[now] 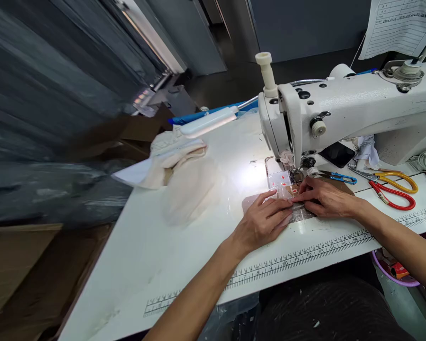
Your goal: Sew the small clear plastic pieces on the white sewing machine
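Note:
My left hand (264, 220) lies palm down on the thin pale pink fabric (247, 202), its fingers stretched out and slightly apart. Just to its right, my right hand (319, 198) has its fingertips closed on the fabric's edge below the presser foot (297, 176). The fingertips of both hands almost meet. The white sewing machine (348, 111) stands over the work, and its needle area is too small to make out clearly. A clear plate with red marks (279, 179) sits left of the foot.
Blue thread snips (342, 178), scissors with red and yellow handles (394, 189) and a dark phone (337, 154) lie right of my right hand. Pale cloth pieces (177, 163) rest at the left. A printed ruler (298, 258) runs along the table's front edge. A lamp (209, 122) hangs low.

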`<state>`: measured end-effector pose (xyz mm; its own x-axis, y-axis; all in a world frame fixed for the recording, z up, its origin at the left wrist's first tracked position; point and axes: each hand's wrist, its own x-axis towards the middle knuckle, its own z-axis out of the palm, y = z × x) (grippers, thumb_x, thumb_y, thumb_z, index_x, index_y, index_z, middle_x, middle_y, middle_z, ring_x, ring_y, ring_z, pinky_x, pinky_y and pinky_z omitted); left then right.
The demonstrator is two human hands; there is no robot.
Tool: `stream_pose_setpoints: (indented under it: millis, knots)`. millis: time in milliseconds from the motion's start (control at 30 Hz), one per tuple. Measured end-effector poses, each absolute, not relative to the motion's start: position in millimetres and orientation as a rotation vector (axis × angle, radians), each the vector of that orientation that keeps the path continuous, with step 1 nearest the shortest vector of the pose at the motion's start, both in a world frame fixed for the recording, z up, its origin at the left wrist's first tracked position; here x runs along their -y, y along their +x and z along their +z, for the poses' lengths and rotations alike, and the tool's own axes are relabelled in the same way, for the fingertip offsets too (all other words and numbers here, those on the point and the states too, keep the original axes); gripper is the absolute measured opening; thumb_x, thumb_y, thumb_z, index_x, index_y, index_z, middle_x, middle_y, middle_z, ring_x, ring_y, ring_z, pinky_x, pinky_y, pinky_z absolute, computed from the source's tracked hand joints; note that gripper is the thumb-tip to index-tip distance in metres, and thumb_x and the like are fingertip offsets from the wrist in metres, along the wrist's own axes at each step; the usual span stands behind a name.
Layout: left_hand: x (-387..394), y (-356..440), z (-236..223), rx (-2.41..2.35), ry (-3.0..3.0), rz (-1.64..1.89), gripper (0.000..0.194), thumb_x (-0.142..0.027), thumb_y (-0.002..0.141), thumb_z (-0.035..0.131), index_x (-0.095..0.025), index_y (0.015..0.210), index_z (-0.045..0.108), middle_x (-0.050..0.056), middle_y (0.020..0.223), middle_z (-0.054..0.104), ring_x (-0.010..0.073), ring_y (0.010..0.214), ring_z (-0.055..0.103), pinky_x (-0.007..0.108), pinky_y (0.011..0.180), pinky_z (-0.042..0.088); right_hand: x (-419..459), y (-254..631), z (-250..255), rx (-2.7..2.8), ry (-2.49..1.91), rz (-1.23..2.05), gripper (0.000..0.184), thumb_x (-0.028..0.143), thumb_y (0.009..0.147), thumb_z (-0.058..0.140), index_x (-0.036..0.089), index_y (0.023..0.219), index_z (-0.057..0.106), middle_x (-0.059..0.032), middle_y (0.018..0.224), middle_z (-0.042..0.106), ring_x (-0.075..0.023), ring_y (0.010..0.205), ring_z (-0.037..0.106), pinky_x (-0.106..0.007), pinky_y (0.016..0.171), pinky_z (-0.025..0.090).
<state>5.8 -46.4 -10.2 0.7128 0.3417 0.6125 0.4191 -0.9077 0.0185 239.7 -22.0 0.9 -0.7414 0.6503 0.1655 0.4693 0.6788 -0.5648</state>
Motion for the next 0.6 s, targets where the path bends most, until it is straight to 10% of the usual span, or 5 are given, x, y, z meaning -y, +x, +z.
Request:
stream_pose_setpoints:
  millis: [600]
  knots:
    - [49.2,9.4,-8.8,0.647,-2.746,-0.946,0.008,-0.011,0.092,0.055,-0.016,0.094,0.061,0.004,0.095,0.076,0.0154,0.083,0.071,0.04,0.088,0.055,25.4,238.0,5.4,2.567,-0.877,0.643,0.035,0.016,0.092,0.047,0.02,0.116,0.072,-0.0103,0.104,0.059,-0.0201,0.096,0.055,-0.037,0.088,0.049]
